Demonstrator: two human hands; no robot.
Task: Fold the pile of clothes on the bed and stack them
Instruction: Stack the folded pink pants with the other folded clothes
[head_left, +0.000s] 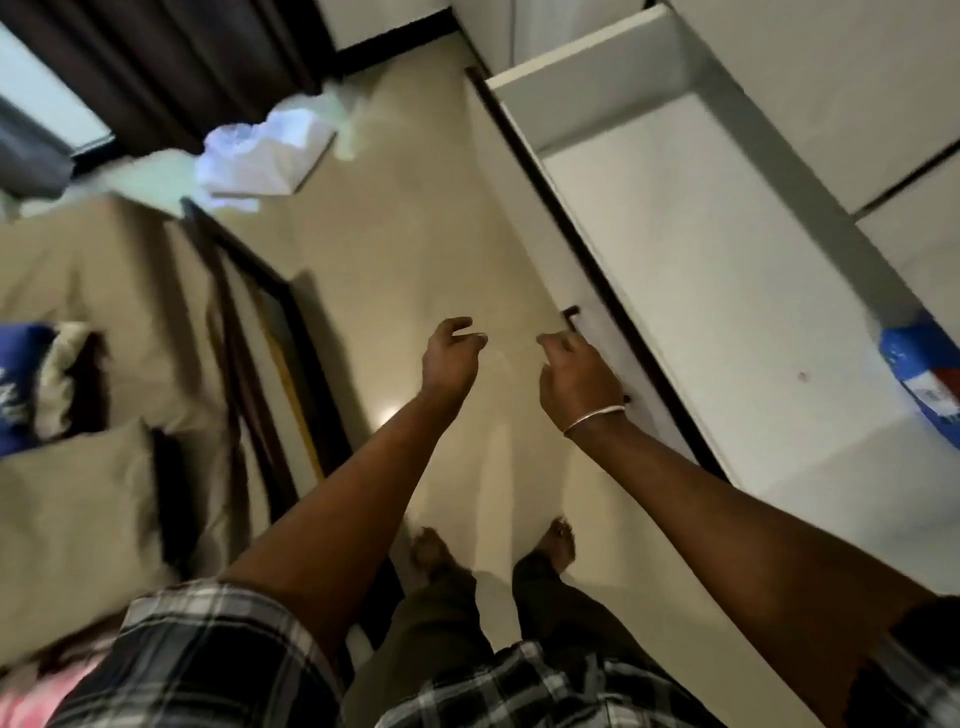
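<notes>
Both my arms reach forward over the pale floor between the bed and a wardrobe. My left hand (451, 358) hangs in the air with loosely curled fingers and holds nothing. My right hand (574, 379), with a thin bangle on the wrist, has loosely curled fingers beside the dark handle (570, 313) of an open drawer (524, 208); it holds nothing that I can see. The bed (104, 291) with its beige sheet lies at the left. At its left edge sit a blue garment (18, 384) and a cream one (60, 379). A pink cloth (31, 691) shows at the bottom left.
The white drawer juts out into the aisle, with its inside (701, 270) bare except for a blue packet (924, 384) at the right. White cloths (260, 156) lie on the floor near the dark curtains (171, 62). A beige pillow (72, 525) lies on the bed. My bare feet (493, 545) stand on the floor.
</notes>
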